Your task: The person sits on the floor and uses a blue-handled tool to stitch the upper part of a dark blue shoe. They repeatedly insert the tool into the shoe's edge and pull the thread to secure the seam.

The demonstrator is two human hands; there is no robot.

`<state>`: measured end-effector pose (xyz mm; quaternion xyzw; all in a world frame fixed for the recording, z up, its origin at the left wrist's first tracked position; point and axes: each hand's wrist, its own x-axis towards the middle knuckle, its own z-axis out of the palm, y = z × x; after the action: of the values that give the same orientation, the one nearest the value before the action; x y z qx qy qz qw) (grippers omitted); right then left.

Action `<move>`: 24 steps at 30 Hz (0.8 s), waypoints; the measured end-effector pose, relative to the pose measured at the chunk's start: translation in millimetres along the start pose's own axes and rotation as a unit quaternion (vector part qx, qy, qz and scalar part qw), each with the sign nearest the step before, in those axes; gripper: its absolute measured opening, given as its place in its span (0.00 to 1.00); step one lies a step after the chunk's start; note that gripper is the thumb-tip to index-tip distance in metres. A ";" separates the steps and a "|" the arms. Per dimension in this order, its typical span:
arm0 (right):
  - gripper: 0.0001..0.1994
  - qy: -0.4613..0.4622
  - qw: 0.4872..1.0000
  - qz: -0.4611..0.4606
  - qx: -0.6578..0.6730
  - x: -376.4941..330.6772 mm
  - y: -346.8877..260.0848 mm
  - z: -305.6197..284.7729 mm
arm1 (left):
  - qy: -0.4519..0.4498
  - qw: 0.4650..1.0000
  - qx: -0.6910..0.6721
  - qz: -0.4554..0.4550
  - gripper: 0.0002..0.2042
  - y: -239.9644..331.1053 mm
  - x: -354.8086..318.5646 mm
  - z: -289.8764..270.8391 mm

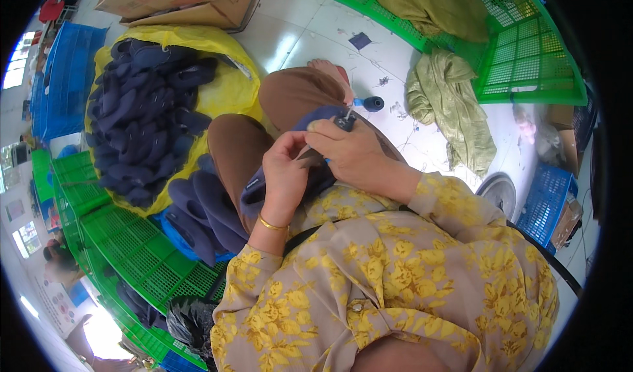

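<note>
My right hand (362, 153) is closed around a small dark tool (343, 120) with a thin metal tip pointing up and away from me. Beside it, my left hand (288, 169), with a gold bangle at the wrist, has its fingers pinched together near a brownish-grey flat piece (311, 157). What exactly the left fingers grip is hidden. Under both hands, a navy slipper-like piece (254, 189) with a small pale label lies on my lap. More navy pieces (204, 214) are stacked against my left thigh.
To the left, a yellow sack (231, 95) holds a heap of navy pieces (142, 121). Green crates (142, 260) stand at lower left, another green crate (527, 62) at upper right. A cardboard box (184, 3), an olive sack (448, 102) and a dark-and-blue bottle-shaped object (370, 103) are on the floor.
</note>
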<state>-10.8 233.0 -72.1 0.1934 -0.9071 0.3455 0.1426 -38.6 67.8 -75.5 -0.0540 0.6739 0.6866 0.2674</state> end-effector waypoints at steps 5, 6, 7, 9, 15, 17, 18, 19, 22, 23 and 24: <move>0.15 0.058 0.988 0.077 0.118 -0.8 -3.4 14.8 | 0.021 1.000 0.014 0.016 0.09 1.4 -2.2 3.8; 0.16 0.048 0.991 0.075 0.100 -2.3 -6.2 13.9 | 0.021 0.999 0.013 0.042 0.08 -2.6 -1.7 4.3; 0.16 0.050 0.996 0.034 0.069 -0.5 -7.7 11.1 | 0.018 0.997 0.012 0.068 0.07 -4.4 -1.5 5.1; 0.16 0.069 0.986 0.078 0.132 -1.0 -4.5 14.2 | 0.028 0.997 0.054 0.052 0.08 -4.4 -2.7 6.0; 0.15 0.029 0.985 0.105 0.130 0.3 -1.2 4.7 | 0.039 0.997 0.045 0.042 0.08 -7.7 -2.6 3.6; 0.15 0.006 0.995 0.062 0.073 0.8 1.0 2.5 | 0.033 0.998 0.031 0.041 0.07 -8.0 -3.1 3.4; 0.15 0.007 0.999 0.020 0.043 0.7 1.8 3.2 | 0.028 0.998 0.026 0.046 0.07 -8.7 -3.3 3.8; 0.14 0.007 1.000 -0.023 0.012 4.6 0.3 1.1 | 0.025 0.998 0.020 0.052 0.07 -9.3 -3.8 4.1; 0.13 0.145 0.974 0.033 0.170 32.3 -8.1 -6.9 | 0.033 0.987 0.148 0.053 0.07 -12.2 -5.7 4.9; 0.10 0.194 0.962 0.024 0.191 46.8 -3.8 -12.1 | 0.029 0.992 0.106 0.064 0.07 -18.0 -2.0 2.7; 0.09 0.160 0.915 0.124 0.348 49.6 -6.7 -21.8 | 0.038 0.993 0.096 0.054 0.07 -20.0 -4.0 -1.3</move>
<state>-48.9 230.8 -33.1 0.0592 -0.7112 0.6807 0.1651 -26.8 64.4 -91.8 -0.0176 0.7487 0.6293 0.2076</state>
